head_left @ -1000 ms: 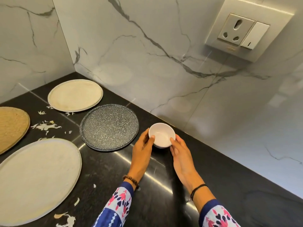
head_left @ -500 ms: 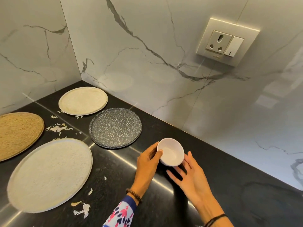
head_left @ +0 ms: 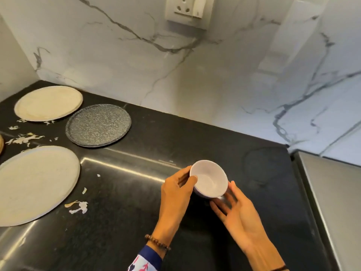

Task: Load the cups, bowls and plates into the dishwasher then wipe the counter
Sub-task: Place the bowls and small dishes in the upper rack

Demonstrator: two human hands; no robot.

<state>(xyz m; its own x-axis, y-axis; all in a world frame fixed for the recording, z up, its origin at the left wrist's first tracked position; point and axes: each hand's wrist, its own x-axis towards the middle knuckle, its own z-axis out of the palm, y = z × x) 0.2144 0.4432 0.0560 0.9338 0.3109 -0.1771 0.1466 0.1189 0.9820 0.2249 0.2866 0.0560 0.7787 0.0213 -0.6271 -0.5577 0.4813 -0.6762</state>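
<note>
Pinching the white bowl [head_left: 210, 182] at its rim, my left hand [head_left: 175, 190] holds seemingly light, slick, breakable ware; right hand [head_left: 236, 208] open-fingered alongside.

My left hand [head_left: 175, 194] holds a small white bowl [head_left: 211, 181] by its rim, with my thumb on the edge. The bowl tips a bit toward me. My right hand [head_left: 241, 216] is flat, palm up, fingers straight, just beside the low side of the bowl. Both hands are over the shiny black bench [head_left: 127, 192]. Three plates lie on the left of it: a big pale plate [head_left: 35, 184], a dark speckled plate [head_left: 98, 125] and a cream plate [head_left: 48, 102] at the back. White scraps [head_left: 78, 207] lie near them. A socket [head_left: 185, 10] sits on the marble wall [head_left: 214, 79].
</note>
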